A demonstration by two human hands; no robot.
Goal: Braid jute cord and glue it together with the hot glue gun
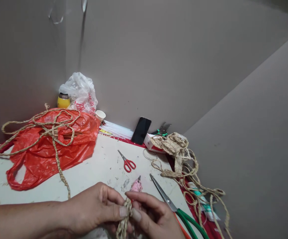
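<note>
Near the bottom centre, a braided straw piece (pixel 123 224) is pinched between both hands. My left hand (pixel 96 209) grips it from the left with thumb and fingers closed. From the right, my right hand (pixel 151 214) holds its upper part between thumb and fingertips. Just behind the fingers lies a pink glue gun (pixel 136 185), its dark tip pointing away and its body partly hidden. Large scissors with green handles (pixel 187 220) lie beside my right hand. Small red-handled scissors (pixel 128 164) rest farther back on the white board (pixel 106 157).
At the left, a long braided cord (pixel 56 156) lies over a red plastic bag (pixel 79 152). Along the wall are a yellow jar (pixel 63 101), a paper cup (pixel 100 115), a phone (pixel 141 130) and pliers (pixel 163 129). Straw braids (pixel 181 159) tangle at the right.
</note>
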